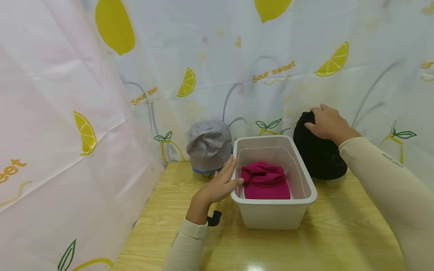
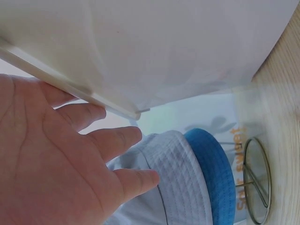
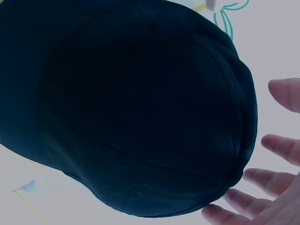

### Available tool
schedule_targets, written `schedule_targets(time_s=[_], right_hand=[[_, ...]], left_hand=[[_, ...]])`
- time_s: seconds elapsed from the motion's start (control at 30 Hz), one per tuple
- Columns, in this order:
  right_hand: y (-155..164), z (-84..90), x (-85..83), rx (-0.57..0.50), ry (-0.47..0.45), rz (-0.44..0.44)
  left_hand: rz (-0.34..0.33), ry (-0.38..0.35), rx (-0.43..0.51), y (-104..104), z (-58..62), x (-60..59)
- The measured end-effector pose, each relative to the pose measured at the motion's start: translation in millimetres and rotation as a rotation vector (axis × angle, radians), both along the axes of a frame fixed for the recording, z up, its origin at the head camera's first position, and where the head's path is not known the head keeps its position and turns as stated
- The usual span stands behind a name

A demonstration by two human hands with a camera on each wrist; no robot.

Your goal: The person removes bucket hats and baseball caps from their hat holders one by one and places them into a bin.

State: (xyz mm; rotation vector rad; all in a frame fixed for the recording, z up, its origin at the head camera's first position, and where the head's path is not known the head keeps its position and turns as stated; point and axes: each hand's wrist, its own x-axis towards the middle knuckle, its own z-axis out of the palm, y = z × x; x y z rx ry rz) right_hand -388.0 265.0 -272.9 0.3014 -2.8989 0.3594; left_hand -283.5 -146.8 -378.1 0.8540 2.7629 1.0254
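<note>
My right hand [image 1: 328, 121] is at the top of a black cap [image 1: 315, 154], right of the bin. In the right wrist view its fingers [image 3: 269, 182] are spread, with fingertips right at the edge of the crown and the thumb apart from it. With straight fingers, my left hand [image 1: 218, 185] touches the left rim of a white plastic bin [image 1: 271, 216]. Inside the bin lies a magenta cap [image 1: 266, 188], brim toward me. A grey bucket hat [image 1: 208, 146] stands behind the left hand, its blue lower edge [image 2: 211, 171] showing.
Beneath the grey hat shows a round wire stand base [image 2: 257, 180]. The bin stands on a wood-grain table [image 1: 162, 218]. A white curtain [image 1: 210, 45] printed with lemons hangs close behind the hats and along the left side.
</note>
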Motion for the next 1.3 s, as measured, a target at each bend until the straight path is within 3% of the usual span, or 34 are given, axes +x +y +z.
schedule_targets(time_s=[0.83, 1.3], right_hand=[[13, -8.1, 1.3, -0.094, -0.046, -0.094], [25, -12.0, 2.5, -0.088, -0.006, -0.114]], left_hand=[[-0.012, -0.024, 0.040, 4, 0.6, 0.5], [-0.045, -0.045, 0.161, 10, -3.5, -3.8]])
